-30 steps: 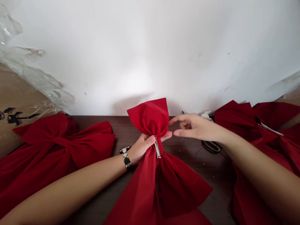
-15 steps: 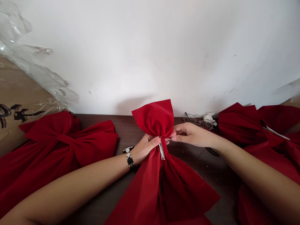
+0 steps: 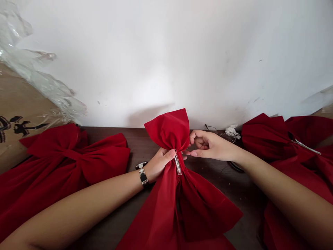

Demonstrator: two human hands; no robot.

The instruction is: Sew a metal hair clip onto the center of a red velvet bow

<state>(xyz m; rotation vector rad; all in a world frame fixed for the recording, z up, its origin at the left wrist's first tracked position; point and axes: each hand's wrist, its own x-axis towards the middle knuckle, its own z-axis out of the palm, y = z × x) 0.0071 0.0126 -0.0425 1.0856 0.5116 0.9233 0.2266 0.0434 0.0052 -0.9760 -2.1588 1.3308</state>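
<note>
Cardboard (image 3: 20, 93) printed with black characters is seen at the far left of the central red bow (image 3: 166, 130), with crumpled clear plastic film (image 3: 33, 74) draped across it. A second red bow (image 3: 73, 152) is laid flat to the left of the central red bow, on the dark wood tabletop (image 3: 109, 133). The left hand (image 3: 158, 165), with a black-and-silver bracelet (image 3: 142, 177) at its wrist, is closed in a firm grip around the gathered waist of the central red bow. A silver metal hair clip (image 3: 178, 164) is seen on that waist, just beside the left thumb (image 3: 170, 154). The long axis of the central red bow runs away from the person, with its upper loop directed toward the white wall (image 3: 166, 52) and its tails spread back toward the body; the clip is aligned with that axis. To the right of the central red bow, the right hand (image 3: 212, 146) is held in a narrow, empty grip, its curled fingers just beside the clip, so the left hand is the nearer one. Further right of the central red bow are wire-rimmed eyeglasses (image 3: 212, 129), partly hidden by the right hand, a crumpled white tissue (image 3: 232, 131), and a third red bow (image 3: 262, 133) bearing another silver clip (image 3: 305, 147).
</note>
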